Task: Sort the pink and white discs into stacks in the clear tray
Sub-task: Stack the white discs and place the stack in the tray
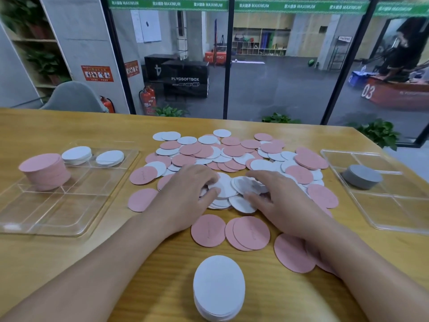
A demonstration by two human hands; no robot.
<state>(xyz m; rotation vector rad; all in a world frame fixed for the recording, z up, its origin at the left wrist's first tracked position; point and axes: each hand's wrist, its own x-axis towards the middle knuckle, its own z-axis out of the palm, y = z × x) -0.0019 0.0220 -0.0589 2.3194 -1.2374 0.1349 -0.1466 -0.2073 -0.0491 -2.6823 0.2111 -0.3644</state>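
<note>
head view: left hand [185, 198] and right hand [281, 203] both pinch white discs [224, 185] with curled fingers, mid-tabletop pile.

A second clear plastic tray [399, 219] lies right of the right hand, holding a grey round stack [362, 176]. Beyond both hands stand red fire extinguishers [148, 99].

Two clear trays [69, 228], two hands [183, 201]
</note>
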